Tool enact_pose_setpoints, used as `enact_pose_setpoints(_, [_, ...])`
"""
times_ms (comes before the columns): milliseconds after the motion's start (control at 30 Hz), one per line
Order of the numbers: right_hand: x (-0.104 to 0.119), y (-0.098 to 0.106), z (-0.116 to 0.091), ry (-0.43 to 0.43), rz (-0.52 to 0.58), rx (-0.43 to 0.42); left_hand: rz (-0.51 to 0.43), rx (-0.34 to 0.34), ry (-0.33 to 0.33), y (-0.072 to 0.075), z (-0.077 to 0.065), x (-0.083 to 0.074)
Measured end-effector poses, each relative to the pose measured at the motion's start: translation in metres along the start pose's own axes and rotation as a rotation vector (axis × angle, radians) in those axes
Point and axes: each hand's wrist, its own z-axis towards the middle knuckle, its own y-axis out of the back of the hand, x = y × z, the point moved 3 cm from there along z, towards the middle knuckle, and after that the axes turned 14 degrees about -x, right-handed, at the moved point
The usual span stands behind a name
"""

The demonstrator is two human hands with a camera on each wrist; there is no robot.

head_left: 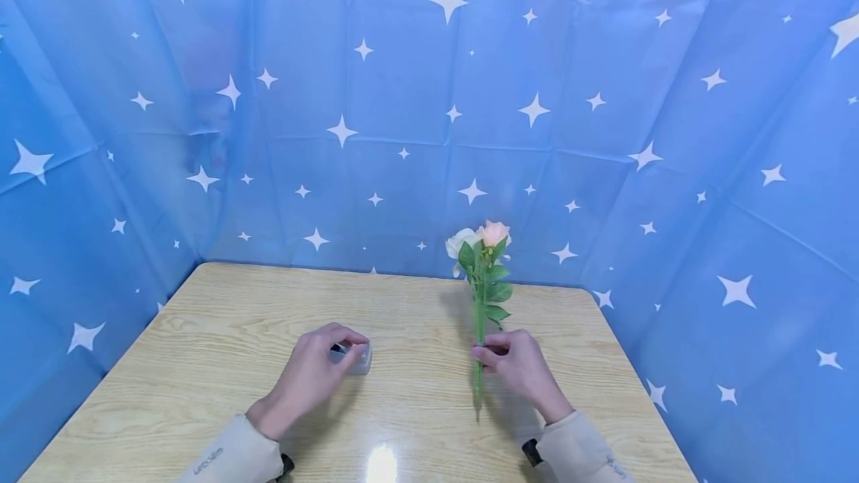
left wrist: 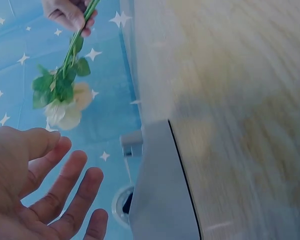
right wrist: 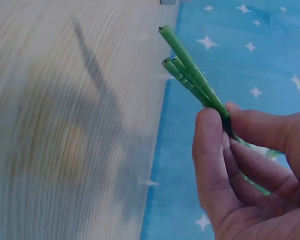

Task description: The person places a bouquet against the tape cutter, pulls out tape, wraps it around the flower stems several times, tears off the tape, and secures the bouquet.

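My right hand [head_left: 520, 367] pinches the green stems [right wrist: 190, 72] of a small bunch of roses between thumb and fingers. The bunch has a white rose [head_left: 463, 242], a pale pink rose [head_left: 494, 234] and green leaves [head_left: 498, 291]. In the right wrist view, the cut stem ends stick out past the fingertips. My left hand [head_left: 315, 364] hovers beside a grey tape dispenser [left wrist: 160, 190], fingers loosely bent and nothing visible in them. A tape roll [left wrist: 118, 212] sits in the dispenser, which the hand partly hides in the head view.
The light wooden table [head_left: 255, 304] carries the dispenser left of its middle, with the bunch to the right of it. A blue curtain [head_left: 403, 95] with white stars encloses the table at the back and sides.
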Motion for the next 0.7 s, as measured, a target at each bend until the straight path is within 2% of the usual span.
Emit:
enact_pose_setpoints(367, [-0.015, 0.014, 0.004, 0.01, -0.11, -0.022, 0.009, -0.003, 0.042, 0.013, 0.005, 0.012])
enact_pose_setpoints(700, [-0.024, 0.025, 0.006, 0.015, -0.198, -0.038, 0.041, -0.037, 0.027, 0.021, 0.008, 0.021])
